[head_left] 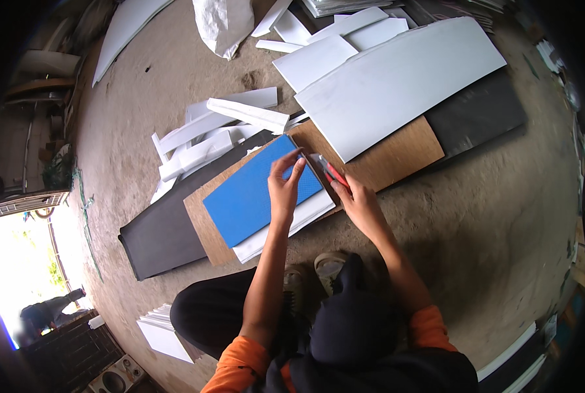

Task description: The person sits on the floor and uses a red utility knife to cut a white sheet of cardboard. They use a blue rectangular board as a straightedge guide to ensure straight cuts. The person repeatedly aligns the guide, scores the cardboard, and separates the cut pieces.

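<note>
Grasped a red cutter [336, 174] in the right hand [362, 205]; held the left hand [284, 187] curled over the blue sheet [241, 198], with unclear grip.

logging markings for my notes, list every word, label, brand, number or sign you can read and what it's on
No text can be read.
Blue board: no lettering visible.
Large white sheet: no lettering visible.
Red tool in the right hand: too small to tell.
White sack: nothing legible.
</note>
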Tool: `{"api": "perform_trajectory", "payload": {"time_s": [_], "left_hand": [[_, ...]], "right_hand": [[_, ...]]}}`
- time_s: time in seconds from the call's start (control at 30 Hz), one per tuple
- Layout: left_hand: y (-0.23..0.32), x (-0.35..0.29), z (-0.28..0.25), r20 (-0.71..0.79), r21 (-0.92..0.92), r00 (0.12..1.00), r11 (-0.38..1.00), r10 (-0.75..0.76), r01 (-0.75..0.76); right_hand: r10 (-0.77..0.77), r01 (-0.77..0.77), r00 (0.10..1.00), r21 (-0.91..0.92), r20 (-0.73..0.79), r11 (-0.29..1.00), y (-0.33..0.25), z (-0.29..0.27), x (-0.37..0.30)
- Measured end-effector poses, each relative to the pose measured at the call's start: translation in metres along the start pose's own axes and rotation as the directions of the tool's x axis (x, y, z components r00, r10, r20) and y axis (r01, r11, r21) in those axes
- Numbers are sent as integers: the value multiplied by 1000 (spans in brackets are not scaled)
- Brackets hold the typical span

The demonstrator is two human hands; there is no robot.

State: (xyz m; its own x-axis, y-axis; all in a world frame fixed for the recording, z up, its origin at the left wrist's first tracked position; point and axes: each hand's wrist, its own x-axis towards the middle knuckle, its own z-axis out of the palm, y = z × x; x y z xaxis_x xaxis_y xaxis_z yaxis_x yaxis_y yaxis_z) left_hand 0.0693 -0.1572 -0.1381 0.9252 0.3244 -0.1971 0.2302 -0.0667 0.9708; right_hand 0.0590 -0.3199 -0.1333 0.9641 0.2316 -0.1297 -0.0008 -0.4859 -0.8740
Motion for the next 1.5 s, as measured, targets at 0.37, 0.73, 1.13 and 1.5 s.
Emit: {"api": "perform_trajectory", "payload": {"time_s": [0.37,0.73,1.13,1.5], "left_hand": [[-32,14,-25,272,809,951,500,146,-308],[-44,14,-32,338,821,941,498,-32,-278],[-51,10,-28,335,809,942,514,-4,-286],[-54,11,-30,324,798,946,534,10,-278]], "right_hand": [[-55,115,987,-417,153,901,9,58,73],[30,93,970,-479,243,873,-9,60,96],[86,-33,975,-254,203,967,-2,52,100],[58,-73,960,43,274,996,18,14,60]]}}
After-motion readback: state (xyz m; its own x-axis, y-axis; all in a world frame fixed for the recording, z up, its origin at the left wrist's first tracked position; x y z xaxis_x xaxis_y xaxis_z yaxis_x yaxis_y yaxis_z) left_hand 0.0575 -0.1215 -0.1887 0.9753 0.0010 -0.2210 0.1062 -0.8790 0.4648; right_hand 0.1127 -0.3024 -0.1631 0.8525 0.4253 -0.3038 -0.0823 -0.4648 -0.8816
